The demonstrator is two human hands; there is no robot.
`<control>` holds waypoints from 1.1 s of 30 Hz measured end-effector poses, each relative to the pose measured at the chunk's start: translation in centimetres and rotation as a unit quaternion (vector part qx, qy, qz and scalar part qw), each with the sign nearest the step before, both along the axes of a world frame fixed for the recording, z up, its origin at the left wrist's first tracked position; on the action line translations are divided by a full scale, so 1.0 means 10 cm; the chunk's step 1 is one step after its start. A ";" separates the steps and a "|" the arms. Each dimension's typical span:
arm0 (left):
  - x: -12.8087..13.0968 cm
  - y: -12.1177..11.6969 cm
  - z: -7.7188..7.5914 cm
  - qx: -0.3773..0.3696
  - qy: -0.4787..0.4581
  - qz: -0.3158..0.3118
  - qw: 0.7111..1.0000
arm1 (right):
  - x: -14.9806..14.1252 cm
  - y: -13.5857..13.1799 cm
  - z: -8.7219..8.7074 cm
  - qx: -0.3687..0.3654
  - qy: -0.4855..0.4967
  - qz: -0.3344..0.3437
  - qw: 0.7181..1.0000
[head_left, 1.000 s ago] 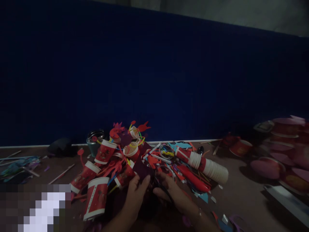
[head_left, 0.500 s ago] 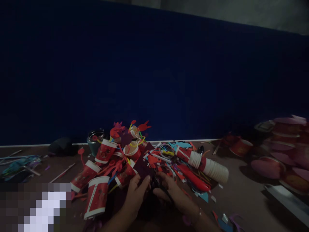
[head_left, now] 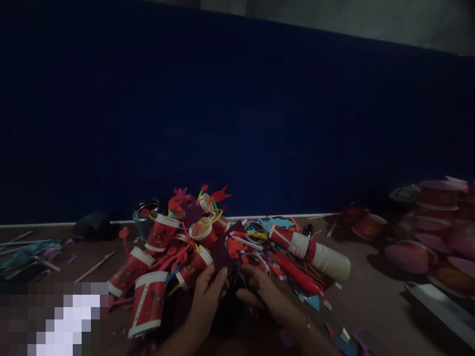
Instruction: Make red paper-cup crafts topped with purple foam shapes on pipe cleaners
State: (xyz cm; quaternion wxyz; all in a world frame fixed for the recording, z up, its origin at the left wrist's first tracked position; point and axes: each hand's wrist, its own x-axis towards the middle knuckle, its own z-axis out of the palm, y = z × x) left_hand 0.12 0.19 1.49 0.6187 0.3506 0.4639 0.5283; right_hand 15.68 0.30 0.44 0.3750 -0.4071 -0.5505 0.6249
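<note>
My left hand [head_left: 207, 292] pinches a sheet of dark purple paper [head_left: 222, 251] between thumb and fingers, just below the middle of the view. My right hand [head_left: 262, 290] is closed around what looks like a pair of dark scissors [head_left: 237, 278], held against the paper's right side; the blades are hard to make out in the dim light. Left of my hands lies a heap of red and white paper cups [head_left: 147, 302], several with red paper shapes and coloured straws fixed on.
A row of nested paper cups [head_left: 322, 257] lies on its side to the right, beside a long red object [head_left: 297, 273] and paper scraps. A dark jar [head_left: 145, 217] stands behind the cups. Red tubs [head_left: 410, 254] are piled far right. A dark blue panel [head_left: 237, 109] rises behind the table.
The purple paper has shifted and turned, with its far corner now reaching up to the right. My right fingers have opened slightly around the scissors. The surrounding cups and scraps stay put.
</note>
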 end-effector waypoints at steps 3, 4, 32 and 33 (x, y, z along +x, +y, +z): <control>-0.01 0.01 -0.03 0.015 0.010 -0.016 1.000 | 0.00 -0.01 0.07 0.001 0.001 0.009 1.000; -0.01 0.01 -0.03 0.020 0.016 -0.020 0.999 | -0.01 -0.02 0.09 -0.002 0.001 0.013 1.000; 0.00 0.02 -0.01 0.019 0.033 0.000 0.999 | 0.03 -0.03 0.25 -0.073 -0.117 0.006 0.990; 0.00 0.01 -0.01 0.020 0.034 0.002 0.999 | 0.03 -0.03 0.23 -0.067 -0.118 0.008 0.991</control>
